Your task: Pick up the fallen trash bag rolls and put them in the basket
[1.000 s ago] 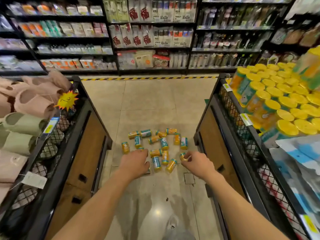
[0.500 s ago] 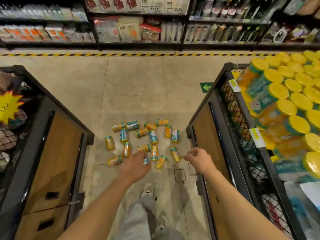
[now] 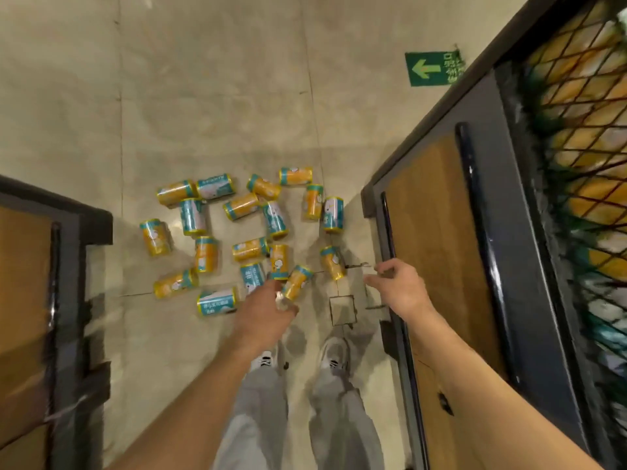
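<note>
Hands first: my left hand (image 3: 268, 308) hung low over the near edge of the scattered trash bag rolls (image 3: 244, 228), fingers curled downward; motion blur kept me from telling whether it gripped anything. Just past its knuckles lay one orange roll (image 3: 298, 281), tilted, and I could not tell if the fingers touched it. My right hand (image 3: 397, 288) was held out loosely half-open, empty, thumb and forefinger apart, to the right of the rolls and close against the front of the display stand (image 3: 437, 232).

Rolls lay on their sides all over the tiled floor (image 3: 203, 96), orange and teal labels with a white cartoon figure; the printing on them was too small and blurred for me to read. The nearest teal one (image 3: 217, 301) carried white characters I could not make out. One roll (image 3: 333, 262) sat between the pile and my right hand.

Right of the rolls rose the stand's wood-panelled front with a dark frame, and above it a wire-mesh basket (image 3: 576, 130) with orange stock behind the mesh. Beyond the rolls, a green floor sticker (image 3: 434, 67) showed a left-pointing arrow and characters I could not read. Left of the rolls stood a second wood-fronted stand (image 3: 40, 300). Below the hands were my grey trousers and white shoes (image 3: 334, 351).
</note>
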